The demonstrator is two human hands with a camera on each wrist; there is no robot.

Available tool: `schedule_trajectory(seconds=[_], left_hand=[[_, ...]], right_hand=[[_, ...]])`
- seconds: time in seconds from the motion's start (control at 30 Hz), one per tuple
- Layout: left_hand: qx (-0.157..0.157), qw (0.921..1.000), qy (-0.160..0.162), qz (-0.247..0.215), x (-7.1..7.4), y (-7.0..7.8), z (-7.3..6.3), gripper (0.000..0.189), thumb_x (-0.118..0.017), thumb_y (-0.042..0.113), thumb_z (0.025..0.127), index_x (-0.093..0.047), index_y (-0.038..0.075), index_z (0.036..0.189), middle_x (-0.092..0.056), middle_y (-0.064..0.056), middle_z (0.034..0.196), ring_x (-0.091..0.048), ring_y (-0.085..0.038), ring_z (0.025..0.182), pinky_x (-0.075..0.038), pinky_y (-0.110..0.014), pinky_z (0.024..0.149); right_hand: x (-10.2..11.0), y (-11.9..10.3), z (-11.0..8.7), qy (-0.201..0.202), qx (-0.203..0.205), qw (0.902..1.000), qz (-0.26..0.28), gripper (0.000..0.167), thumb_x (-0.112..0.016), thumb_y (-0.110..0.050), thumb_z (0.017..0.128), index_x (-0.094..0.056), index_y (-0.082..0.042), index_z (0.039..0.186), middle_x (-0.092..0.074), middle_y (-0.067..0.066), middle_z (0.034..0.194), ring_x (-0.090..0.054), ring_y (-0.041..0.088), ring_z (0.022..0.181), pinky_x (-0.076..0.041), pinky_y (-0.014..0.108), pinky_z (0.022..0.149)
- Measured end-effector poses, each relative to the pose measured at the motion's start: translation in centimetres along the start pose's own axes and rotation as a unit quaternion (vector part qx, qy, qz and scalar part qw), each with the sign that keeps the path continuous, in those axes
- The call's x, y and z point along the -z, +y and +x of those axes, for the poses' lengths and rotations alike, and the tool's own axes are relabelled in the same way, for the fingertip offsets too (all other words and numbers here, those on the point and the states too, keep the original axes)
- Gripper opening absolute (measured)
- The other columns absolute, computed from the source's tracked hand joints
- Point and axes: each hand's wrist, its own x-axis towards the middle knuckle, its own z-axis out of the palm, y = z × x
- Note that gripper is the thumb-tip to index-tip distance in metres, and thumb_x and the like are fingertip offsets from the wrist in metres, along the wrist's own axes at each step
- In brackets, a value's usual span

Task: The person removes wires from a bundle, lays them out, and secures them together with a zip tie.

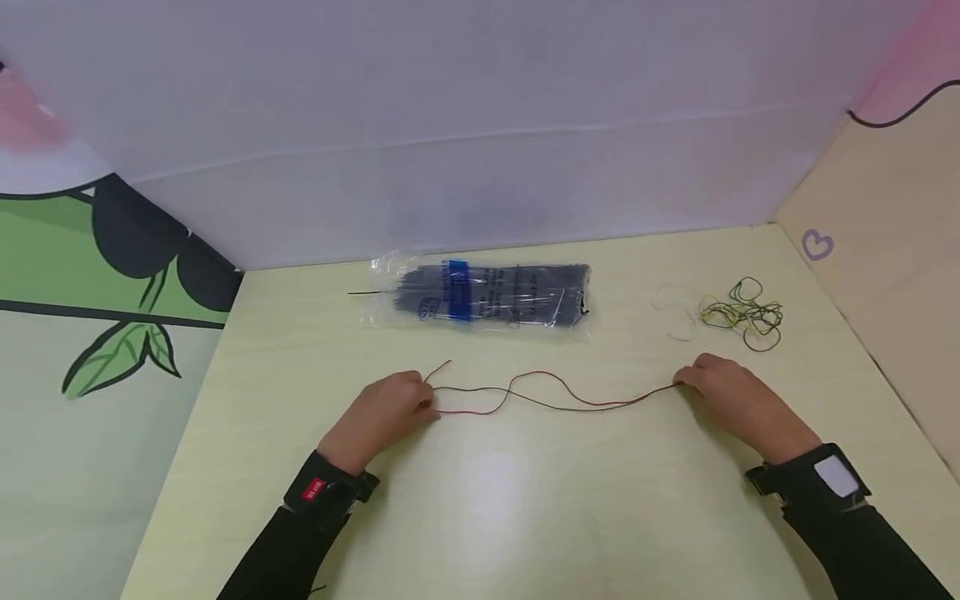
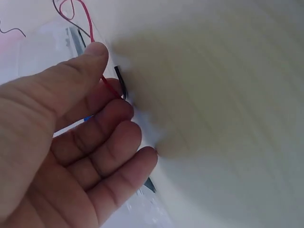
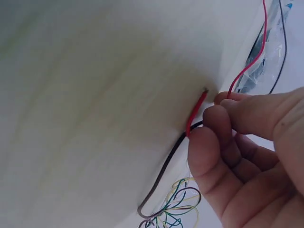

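A red wire and a black wire stretch between the two hands, crossing each other once near the left one. My left hand pinches both wires between thumb and fingers. In the left wrist view the bent black wire end pokes out beside the fingertips, and the red wire runs up past the thumb. At the other side my right hand pinches the pair close over the table. Past its fingertips, the right wrist view shows a short red wire end and a longer, curving black wire tail.
Behind the wires lies a clear plastic bag of dark thin strips with a blue label; one strip sticks out leftward. A tangle of green, yellow and dark wires lies beyond my right hand. Upright panels border the table.
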Motion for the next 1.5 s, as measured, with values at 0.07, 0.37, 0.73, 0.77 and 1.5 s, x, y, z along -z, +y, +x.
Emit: schedule_trajectory(seconds=[0.07,0.37,0.73,0.77,1.5], left_hand=[[0.016,0.9998,0.000,-0.008,0.0,-0.3,-0.2,0.022,-0.078,0.028,0.084,-0.062,0.020,0.070,-0.051,0.009,0.067,-0.045,-0.007,0.063,-0.041,-0.023,0.058],[0.055,0.9978,0.000,-0.036,-0.1,-0.9,-0.2,0.022,-0.078,0.024,0.084,-0.058,0.019,0.074,-0.051,0.006,0.071,-0.046,-0.010,0.066,-0.040,-0.024,0.058],[-0.050,0.9979,0.042,0.006,-0.3,-0.8,0.5,0.022,-0.071,0.002,0.079,-0.060,0.020,0.072,-0.061,0.009,0.083,-0.047,-0.012,0.075,-0.041,-0.022,0.062],[-0.052,0.9981,0.032,0.001,-0.3,-0.7,0.5,0.023,-0.070,0.001,0.081,-0.060,0.020,0.073,-0.058,0.010,0.076,-0.046,-0.011,0.071,-0.040,-0.022,0.061],[0.009,0.9937,0.049,0.100,-0.1,-0.6,-1.2,0.015,-0.076,0.008,0.077,-0.067,0.018,0.073,-0.051,0.005,0.066,-0.045,-0.010,0.055,-0.038,-0.026,0.053]], right_hand=[[0.0,0.1,0.0,0.012,0.011,0.9998,0.007,0.012,-0.071,0.002,0.083,-0.073,-0.004,0.094,-0.063,0.006,0.083,-0.061,0.020,0.077,-0.054,0.038,0.069],[0.0,0.5,0.3,0.015,0.026,0.9987,0.041,0.011,-0.066,-0.002,0.085,-0.071,-0.011,0.090,-0.068,-0.001,0.087,-0.062,0.014,0.082,-0.054,0.037,0.074],[0.2,0.6,0.7,0.024,0.071,0.9959,0.049,0.018,-0.072,0.005,0.081,-0.077,-0.008,0.093,-0.070,0.000,0.085,-0.067,0.018,0.081,-0.056,0.035,0.072],[0.2,0.7,0.7,0.023,0.072,0.9959,0.049,0.018,-0.073,0.005,0.080,-0.077,-0.007,0.093,-0.070,0.000,0.085,-0.067,0.019,0.081,-0.056,0.035,0.071],[-0.3,0.8,0.7,0.060,0.031,0.9977,-0.009,0.014,-0.074,0.003,0.079,-0.074,-0.010,0.084,-0.066,0.000,0.079,-0.065,0.017,0.076,-0.055,0.037,0.067]])
